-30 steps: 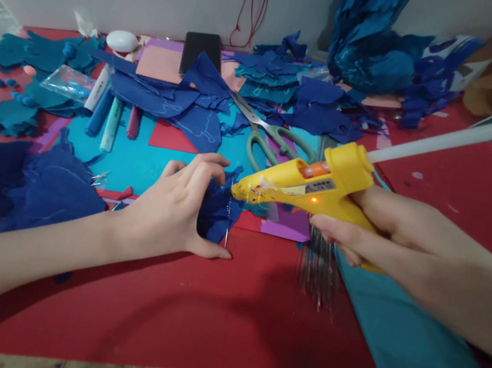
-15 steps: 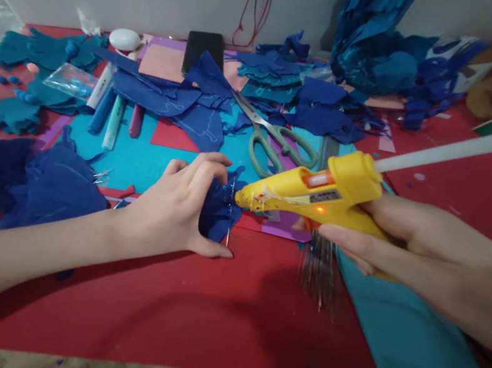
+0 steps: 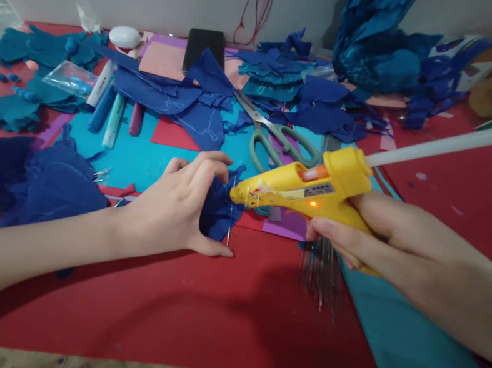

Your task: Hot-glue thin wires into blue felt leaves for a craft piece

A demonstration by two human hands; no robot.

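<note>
My right hand point(image 3: 402, 243) grips a yellow hot glue gun point(image 3: 290, 188) by its handle. An orange light glows on the gun's side, and a long white glue stick point(image 3: 466, 145) sticks out of its back. The nozzle meets a small dark blue fabric piece point(image 3: 217, 220) on the table. My left hand point(image 3: 185, 202) holds that piece down, thumb at the near edge and fingers curled over the far side. A thin wire point(image 3: 228, 235) runs along the fabric and pokes out near my thumb. My left fingertips are partly hidden.
Green-handled scissors point(image 3: 272, 141) lie beyond the gun. Thin metal wires point(image 3: 319, 276) lie below my right hand. Blue fabric pieces point(image 3: 60, 183) are by my left forearm. Markers point(image 3: 114, 123), a black phone point(image 3: 202, 52) and teal cutouts point(image 3: 7, 107) lie farther back on the red table sheet point(image 3: 184, 319).
The glue gun and my right hand have shifted slightly left, bringing the nozzle farther over the blue fabric. My left hand stays in place.
</note>
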